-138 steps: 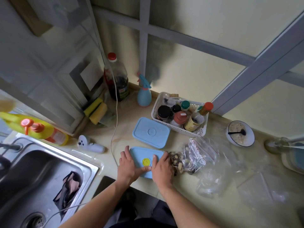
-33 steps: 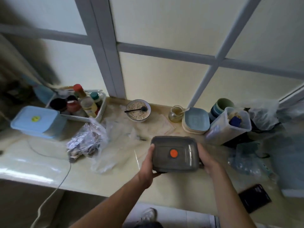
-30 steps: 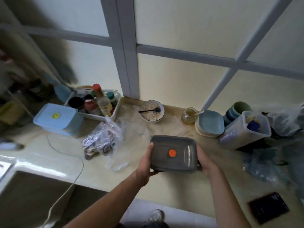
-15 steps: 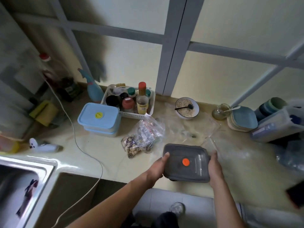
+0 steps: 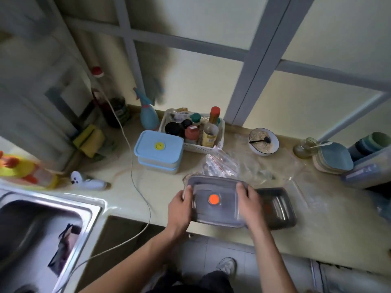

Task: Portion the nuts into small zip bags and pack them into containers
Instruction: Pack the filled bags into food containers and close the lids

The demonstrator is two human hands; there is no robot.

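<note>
Near the counter edge: a grey container [image 5: 213,200] with a translucent lid and a round orange dot in its middle is held between both hands, above the beige counter [image 5: 148,193].
Left hand [image 5: 179,205]: grips the left side of the container, thumb curled over the lid's edge.
Right hand [image 5: 249,199]: grips the right side, fingers bent over the lid; the frame is blurred, so I cannot tell how wide they spread.
Second grey container [image 5: 277,206]: lies on the counter just beside the held one, on its right, partly behind the right hand.
Blue containers [image 5: 158,151]: two stacked, further back to the left, a yellow dot on the top lid.
Zip bags [image 5: 220,166]: clear with red seals, behind the held container; their content is hidden.
Counter: a white basket [image 5: 191,130] of bottles, a bowl [image 5: 263,141] with a dark spoon, a white cable [image 5: 135,176].
Room: a steel sink [image 5: 42,229] at the left, frosted window panes behind.
</note>
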